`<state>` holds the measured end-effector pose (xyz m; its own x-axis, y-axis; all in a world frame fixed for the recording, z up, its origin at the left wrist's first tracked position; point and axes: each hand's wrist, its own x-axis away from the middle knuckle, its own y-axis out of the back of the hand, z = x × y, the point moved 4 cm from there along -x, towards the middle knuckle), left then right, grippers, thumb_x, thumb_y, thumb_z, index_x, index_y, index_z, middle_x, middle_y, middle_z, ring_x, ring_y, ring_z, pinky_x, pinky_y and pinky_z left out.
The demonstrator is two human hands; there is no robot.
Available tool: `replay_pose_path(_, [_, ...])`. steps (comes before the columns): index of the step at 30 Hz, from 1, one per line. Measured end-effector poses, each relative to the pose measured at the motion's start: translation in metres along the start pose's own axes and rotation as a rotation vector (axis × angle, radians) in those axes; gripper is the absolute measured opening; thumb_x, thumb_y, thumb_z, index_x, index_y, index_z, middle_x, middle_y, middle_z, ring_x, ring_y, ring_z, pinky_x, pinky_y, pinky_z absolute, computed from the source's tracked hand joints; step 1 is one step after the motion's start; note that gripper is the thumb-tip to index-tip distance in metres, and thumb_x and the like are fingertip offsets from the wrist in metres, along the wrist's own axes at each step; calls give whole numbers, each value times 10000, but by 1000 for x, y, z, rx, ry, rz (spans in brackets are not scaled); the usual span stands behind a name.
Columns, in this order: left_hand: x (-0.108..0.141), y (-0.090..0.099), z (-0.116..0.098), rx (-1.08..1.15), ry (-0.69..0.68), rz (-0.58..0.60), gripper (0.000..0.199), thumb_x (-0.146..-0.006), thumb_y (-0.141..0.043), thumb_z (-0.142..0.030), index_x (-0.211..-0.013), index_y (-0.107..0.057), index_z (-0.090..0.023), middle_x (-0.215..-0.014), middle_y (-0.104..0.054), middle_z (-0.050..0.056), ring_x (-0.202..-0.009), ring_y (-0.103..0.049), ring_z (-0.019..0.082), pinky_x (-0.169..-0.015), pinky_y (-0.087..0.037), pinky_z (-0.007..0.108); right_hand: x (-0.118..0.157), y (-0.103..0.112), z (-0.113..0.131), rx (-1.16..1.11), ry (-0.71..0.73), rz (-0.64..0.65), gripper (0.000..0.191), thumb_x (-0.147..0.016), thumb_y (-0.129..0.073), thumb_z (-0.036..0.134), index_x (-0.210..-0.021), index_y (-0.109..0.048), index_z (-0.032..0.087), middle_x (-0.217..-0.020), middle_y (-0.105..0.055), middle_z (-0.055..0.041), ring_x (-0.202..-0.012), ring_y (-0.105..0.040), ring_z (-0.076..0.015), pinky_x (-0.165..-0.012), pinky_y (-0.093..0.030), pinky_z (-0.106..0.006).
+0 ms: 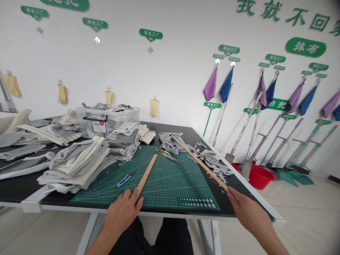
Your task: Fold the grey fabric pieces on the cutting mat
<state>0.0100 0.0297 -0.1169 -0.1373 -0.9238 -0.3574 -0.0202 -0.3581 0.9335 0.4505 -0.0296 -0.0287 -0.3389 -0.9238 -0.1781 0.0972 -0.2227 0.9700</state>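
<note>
In our left hand [122, 209] we have a wooden ruler [147, 172], fingers and thumb closed on its near end; its long axis runs away from us over the green cutting mat [164, 193], the far end leaning to the right and pointing toward the scissors [168, 155]. Our right hand [248, 213] is closed around the near end of a wooden stick [200, 164] above the mat's right side, and that one slants away and to the left, its far tip over the crumpled grey cloth [170, 142]; we cannot tell whether the tip touches it. The two long axes therefore draw nearer each other toward the back. We see the blue snips [125, 179] lying on the mat just left of the ruler, tilted with their dark end away from us and rightward. Cloth scraps [214, 163] lie right of the stick, and folded cloths [79, 164] are stacked at the mat's left edge.
</note>
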Motion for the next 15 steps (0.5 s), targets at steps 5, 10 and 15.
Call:
replay_pose_path(5, [1, 2, 0, -9, 3, -17, 452, -962, -214, -436, -1219, -544, -266, -941, -546, 67, -834, -581, 225, -658, -425, 315, 23, 24, -45, -27, -91, -59, 563, -854, -358, 605, -1282, -596, 328, -1166, -693, -68, -990, -672, -336, -805, -509, -434])
replay_pose_path(10, [1, 3, 1, 15, 15, -10, 445, -963, -214, -428, -1197, -555, -262, -948, -551, 70, -837, -577, 229, -635, -424, 312, 43, 5, -61, -194, -200, -108, 606, -822, -367, 629, -1284, -592, 309, -1142, -700, -89, -958, -684, -339, -733, -535, -412])
replay_pose_path(15, [1, 8, 2, 31, 2, -3, 430, -964, -247, -422, -1204, -562, -255, -959, -572, 68, -838, -585, 223, -665, -453, 322, 62, -48, -10, -551, -161, -127, 600, -815, -412, 636, -1239, -611, 261, -1089, -717, -88, -1026, -667, -290, -764, -537, -323])
